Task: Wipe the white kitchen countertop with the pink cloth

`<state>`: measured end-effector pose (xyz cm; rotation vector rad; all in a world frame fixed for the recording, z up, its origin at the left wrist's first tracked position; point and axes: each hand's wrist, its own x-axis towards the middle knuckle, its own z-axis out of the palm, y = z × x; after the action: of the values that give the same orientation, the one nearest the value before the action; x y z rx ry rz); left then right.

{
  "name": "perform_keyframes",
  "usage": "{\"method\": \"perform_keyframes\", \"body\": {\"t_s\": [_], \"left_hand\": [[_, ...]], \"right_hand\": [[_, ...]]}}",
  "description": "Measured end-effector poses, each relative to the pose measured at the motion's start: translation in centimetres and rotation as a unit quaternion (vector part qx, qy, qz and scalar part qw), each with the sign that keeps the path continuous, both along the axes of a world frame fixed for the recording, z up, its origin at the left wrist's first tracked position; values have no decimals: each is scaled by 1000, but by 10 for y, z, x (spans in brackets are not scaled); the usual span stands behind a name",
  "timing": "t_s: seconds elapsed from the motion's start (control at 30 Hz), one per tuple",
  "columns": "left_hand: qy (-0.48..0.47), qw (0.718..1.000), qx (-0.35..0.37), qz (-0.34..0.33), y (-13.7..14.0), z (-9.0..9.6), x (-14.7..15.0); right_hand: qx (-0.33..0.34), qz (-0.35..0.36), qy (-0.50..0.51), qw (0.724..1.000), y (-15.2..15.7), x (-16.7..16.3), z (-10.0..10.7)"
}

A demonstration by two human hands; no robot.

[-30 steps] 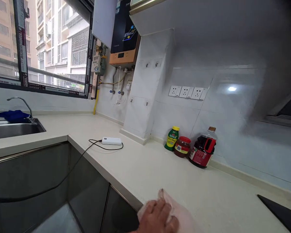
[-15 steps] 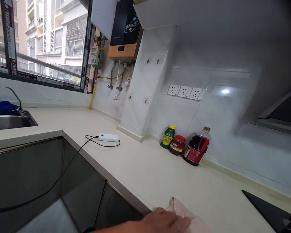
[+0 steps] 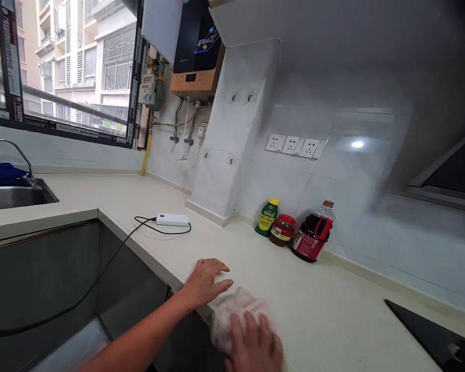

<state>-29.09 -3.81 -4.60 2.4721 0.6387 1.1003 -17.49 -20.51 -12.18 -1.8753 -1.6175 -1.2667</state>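
A pale pink cloth (image 3: 232, 312) lies bunched at the front edge of the cream countertop, blurred by motion. My right hand (image 3: 256, 341) presses down on it from above, its fingers over the fabric. Just beyond and to the left of the cloth, my left hand (image 3: 205, 281) is held low at the counter edge. Its fingers and thumb are apart and hold nothing; whether it touches the surface is hard to tell.
Along the wall stand a green bottle with a yellow cap (image 3: 267, 217), a red-lidded jar (image 3: 282, 231) and a large dark bottle (image 3: 312, 234). A white power bank (image 3: 172, 220) trails a black cable over the edge. A black cooktop (image 3: 430, 336) is right, a sink (image 3: 46, 192) left.
The cloth has moved left along the counter edge. One hand lay on it before, its arm reaching in from the left; now my right hand is on it and my left hand is off it.
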Motion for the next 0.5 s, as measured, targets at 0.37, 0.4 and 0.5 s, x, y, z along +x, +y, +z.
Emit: {"method": "perform_keyframes", "body": {"t_s": [0.37, 0.4, 0.5], "left_hand": [[30, 998, -46, 28, 7, 5, -6], [35, 998, -42, 25, 6, 5, -5], [43, 998, -35, 23, 3, 4, -5]], "right_hand": [[134, 132, 49, 981, 38, -34, 12], [107, 130, 48, 984, 27, -23, 9], [43, 101, 24, 994, -14, 18, -2]]}}
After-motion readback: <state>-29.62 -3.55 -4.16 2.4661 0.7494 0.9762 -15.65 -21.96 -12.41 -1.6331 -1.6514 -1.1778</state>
